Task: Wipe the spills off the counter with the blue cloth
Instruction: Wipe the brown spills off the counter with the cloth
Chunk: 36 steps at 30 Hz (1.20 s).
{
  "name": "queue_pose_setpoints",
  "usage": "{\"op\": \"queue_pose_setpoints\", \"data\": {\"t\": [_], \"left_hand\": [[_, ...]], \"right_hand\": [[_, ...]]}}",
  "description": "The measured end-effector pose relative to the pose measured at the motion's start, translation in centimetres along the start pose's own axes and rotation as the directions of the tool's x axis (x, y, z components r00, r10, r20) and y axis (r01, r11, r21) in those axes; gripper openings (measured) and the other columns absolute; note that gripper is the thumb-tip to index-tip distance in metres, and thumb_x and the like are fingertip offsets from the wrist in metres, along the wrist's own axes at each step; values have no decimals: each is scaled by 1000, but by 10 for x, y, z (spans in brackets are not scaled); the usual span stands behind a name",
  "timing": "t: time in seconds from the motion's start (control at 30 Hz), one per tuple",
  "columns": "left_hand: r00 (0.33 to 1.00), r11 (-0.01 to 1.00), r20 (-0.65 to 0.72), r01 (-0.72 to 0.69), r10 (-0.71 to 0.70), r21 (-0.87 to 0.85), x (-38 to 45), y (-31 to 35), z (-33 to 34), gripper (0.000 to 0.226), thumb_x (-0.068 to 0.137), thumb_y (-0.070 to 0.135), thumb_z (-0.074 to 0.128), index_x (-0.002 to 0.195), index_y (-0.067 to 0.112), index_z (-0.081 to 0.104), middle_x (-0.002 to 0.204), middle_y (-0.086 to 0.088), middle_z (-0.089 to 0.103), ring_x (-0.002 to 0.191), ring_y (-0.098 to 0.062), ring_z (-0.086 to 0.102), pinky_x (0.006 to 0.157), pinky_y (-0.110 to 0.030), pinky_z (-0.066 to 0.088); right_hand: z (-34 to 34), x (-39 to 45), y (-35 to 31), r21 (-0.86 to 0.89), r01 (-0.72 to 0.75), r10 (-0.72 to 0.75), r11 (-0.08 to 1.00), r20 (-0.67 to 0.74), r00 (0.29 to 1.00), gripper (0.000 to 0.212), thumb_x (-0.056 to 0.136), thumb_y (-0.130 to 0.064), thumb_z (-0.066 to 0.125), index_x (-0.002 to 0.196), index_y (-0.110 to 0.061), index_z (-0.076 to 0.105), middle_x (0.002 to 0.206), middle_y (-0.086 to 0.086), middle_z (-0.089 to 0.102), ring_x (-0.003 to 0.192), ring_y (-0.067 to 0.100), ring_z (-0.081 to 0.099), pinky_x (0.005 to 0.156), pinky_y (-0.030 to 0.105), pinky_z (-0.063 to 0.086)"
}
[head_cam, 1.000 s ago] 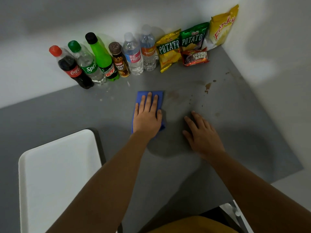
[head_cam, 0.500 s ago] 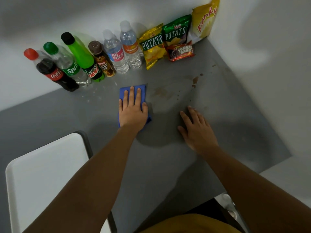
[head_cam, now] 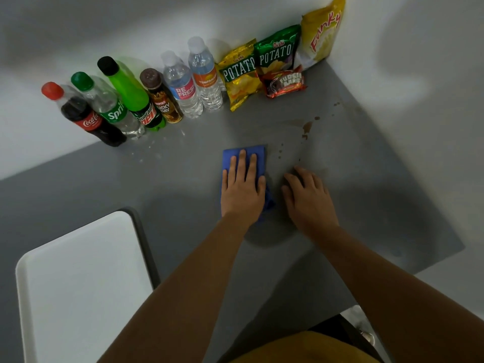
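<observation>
On the grey bench (head_cam: 366, 195), mid-surface: left hand (head_cam: 242, 193) is pressing flat on the blue cloth (head_cam: 258, 154), fingers spread, not gripping. Right hand (head_cam: 309, 200) is resting just beside it, fingers loosely open. Brown spills (head_cam: 307, 127) are lying beyond, near the corner.

White corner walls (head_cam: 432, 61), shadowed; white tray (head_cam: 78, 284) lower left.

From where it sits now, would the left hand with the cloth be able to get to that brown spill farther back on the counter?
Probably yes. The left hand lies flat on the blue cloth, and only bare grey counter with small droplets lies between it and the brown spill. The right hand sits nearer the person, off that path.
</observation>
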<state>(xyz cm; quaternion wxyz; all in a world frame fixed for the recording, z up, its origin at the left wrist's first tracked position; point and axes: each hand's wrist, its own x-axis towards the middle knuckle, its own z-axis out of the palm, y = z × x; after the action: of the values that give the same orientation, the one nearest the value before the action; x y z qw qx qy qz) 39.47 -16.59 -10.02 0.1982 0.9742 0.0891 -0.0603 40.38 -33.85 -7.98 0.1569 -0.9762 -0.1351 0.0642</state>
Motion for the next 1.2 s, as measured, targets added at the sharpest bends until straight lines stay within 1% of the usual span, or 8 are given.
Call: {"op": "queue_pose_setpoints", "data": {"t": [0.1,0.2,0.33,0.43,0.57,0.83,0.97,1.2], "left_hand": [[995,974,-71,-83,69,-210,-3,-15,-21,52,109,36,37,157,18,34,167,-3,24,155,-22,17,125,-36,14],[983,978,-185,-46,8,-203,1,-47,-39,45,107,29,43,149,11,48,158,-8,40,144,-25,37,120,-33,27],[981,992,-172,69,-86,-105,4,-88,-45,48,107,24,43,152,7,42,162,-13,33,149,-30,30,123,-37,22],[987,999,-159,-5,-1,-37,3,-100,-40,50,107,20,44,154,4,37,164,-16,28,153,-33,24,126,-41,19],[987,1000,-161,-4,0,-20,2,-98,-32,52,107,18,39,156,4,31,166,-17,22,155,-32,17,127,-46,14],[981,999,-194,32,-28,18,1,-95,-30,52,109,24,36,158,8,29,167,-12,21,155,-28,16,127,-43,13],[980,999,-196,28,-22,30,-1,-95,-31,52,109,25,36,158,9,29,167,-11,21,156,-28,16,127,-43,14],[977,998,-211,47,-37,39,-3,-91,-31,52,109,26,36,158,10,28,167,-10,22,155,-27,17,127,-43,15]], "right_hand": [[2,13,-25,59,15,-13,998,-35,999,45,106,-35,45,140,-8,55,148,18,49,135,38,45,110,49,40],[13,24,-58,110,119,-117,987,-29,993,48,106,-29,45,145,-2,49,152,21,45,139,37,42,115,48,37],[41,33,-98,209,175,-196,962,88,977,58,103,-12,44,157,-1,26,167,22,14,155,36,10,125,50,14],[61,36,-116,113,84,-96,990,106,990,64,107,-32,35,162,-9,10,170,13,-3,157,28,-6,126,51,0],[70,40,-120,17,81,-81,997,-3,997,69,106,-50,23,162,-12,12,170,10,3,157,26,-1,126,49,0],[50,98,-68,-36,199,-199,979,-7,980,56,107,-44,27,161,-29,21,170,-2,12,157,28,4,126,46,3],[39,103,-38,-26,102,-103,994,-46,994,57,107,-44,29,161,-31,22,170,1,12,157,31,5,126,48,6],[44,61,-46,-55,-104,102,993,-28,994,60,107,-45,17,163,-26,3,171,4,-6,157,29,-8,127,48,0]]}}
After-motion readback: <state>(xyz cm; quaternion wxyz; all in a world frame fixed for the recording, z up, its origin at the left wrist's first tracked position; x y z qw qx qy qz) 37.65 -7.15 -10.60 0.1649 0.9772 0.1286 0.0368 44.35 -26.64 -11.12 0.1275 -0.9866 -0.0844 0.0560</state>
